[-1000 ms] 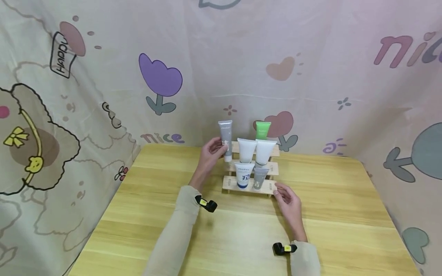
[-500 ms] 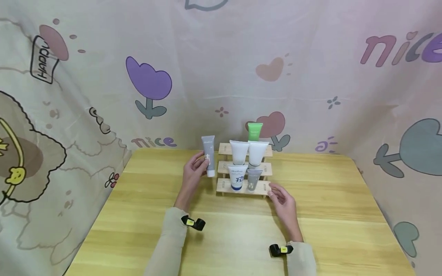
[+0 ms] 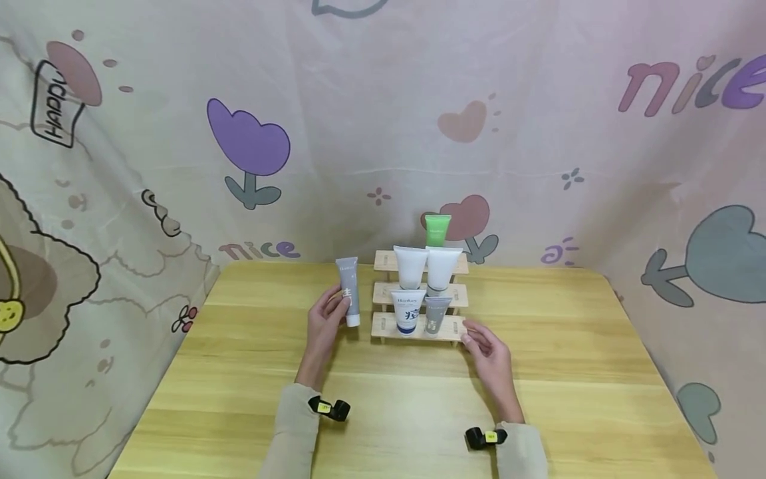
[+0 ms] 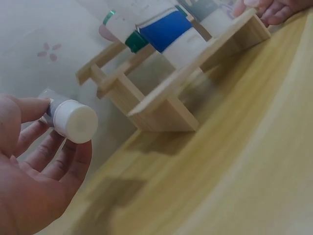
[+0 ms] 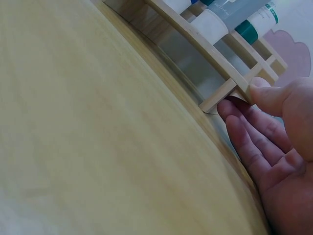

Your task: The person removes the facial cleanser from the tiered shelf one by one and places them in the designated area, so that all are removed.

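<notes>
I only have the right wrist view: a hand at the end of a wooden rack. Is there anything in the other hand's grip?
Observer: Yes, a grey tube is in the left hand's grip.
Visitor: What colour is that tube's cap?
Observer: The cap is white.
Visitor: And what stands highest on the rack?
Observer: A bright green tube, its lower part hidden behind a white tube in the head view.
</notes>
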A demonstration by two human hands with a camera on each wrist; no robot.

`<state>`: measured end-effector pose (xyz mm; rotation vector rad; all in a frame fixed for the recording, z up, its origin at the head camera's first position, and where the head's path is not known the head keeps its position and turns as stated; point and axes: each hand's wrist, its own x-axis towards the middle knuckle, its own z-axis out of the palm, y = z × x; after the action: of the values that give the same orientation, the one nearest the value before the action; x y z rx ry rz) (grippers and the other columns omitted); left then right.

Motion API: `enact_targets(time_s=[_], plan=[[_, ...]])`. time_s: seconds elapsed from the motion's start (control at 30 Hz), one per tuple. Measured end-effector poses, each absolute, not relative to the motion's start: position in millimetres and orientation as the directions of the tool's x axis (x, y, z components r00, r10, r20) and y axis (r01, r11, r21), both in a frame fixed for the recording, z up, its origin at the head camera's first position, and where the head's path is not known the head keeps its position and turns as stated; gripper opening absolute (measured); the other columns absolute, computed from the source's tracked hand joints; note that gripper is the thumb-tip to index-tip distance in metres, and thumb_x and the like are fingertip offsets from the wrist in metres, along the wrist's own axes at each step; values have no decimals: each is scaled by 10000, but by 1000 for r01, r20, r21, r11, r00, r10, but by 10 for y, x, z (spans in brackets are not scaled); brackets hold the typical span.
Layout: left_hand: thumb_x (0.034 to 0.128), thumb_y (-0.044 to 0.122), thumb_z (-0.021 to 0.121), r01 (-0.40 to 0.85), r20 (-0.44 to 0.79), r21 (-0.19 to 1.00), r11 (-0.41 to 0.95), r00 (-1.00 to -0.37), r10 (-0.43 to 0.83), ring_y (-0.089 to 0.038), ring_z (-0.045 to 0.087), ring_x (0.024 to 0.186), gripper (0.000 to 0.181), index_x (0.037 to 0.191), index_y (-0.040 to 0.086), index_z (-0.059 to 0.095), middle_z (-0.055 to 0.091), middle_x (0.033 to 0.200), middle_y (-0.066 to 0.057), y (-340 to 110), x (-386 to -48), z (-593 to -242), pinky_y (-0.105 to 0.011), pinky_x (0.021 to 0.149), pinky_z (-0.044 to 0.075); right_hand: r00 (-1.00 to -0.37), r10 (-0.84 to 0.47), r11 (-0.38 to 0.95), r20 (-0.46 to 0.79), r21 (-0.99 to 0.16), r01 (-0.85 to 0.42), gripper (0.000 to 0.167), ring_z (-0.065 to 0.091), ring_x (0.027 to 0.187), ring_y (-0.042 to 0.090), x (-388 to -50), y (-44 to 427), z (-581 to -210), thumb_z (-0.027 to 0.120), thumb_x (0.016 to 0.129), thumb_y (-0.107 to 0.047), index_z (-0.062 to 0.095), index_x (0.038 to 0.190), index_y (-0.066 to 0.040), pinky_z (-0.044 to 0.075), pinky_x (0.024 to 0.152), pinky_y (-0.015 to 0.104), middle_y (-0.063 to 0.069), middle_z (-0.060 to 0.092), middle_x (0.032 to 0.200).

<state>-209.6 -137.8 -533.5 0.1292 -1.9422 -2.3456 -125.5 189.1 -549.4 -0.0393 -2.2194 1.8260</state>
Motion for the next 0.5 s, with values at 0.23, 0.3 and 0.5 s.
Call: enact_targets(time_s=[0.23,0.3,0.5], plan=[[997,90,675,19,-7,979,-202,-992,-128,-169,662,1055,451,1422,-2,556,665,1257,-220,-1360,-2046,-5500,-274,882,564,-954,185,209,238,-958,-199,278,724,943,103,-1287,1901,-5484,688,953,33,676,1222,100,592,784,229,272,716,1128],[996,89,674,5,-22,977,-215,-992,-121,-179,659,1076,456,1428,6,551,652,1276,-226,-1351,-2024,-5551,-279,908,562,-957,179,207,230,-959,-192,282,728,963,131,-1282,1901,-5491,687,955,30,674,1227,102,594,788,237,267,715,1138],[1003,110,672,-28,-53,979,-202,-991,-123,-161,655,1081,481,1448,-4,530,614,1324,-262,-1332,-1995,-5649,-255,892,564,-960,190,194,206,-966,-169,285,731,995,181,-1270,1901,-5491,681,958,31,672,1236,96,590,805,239,253,711,1166]])
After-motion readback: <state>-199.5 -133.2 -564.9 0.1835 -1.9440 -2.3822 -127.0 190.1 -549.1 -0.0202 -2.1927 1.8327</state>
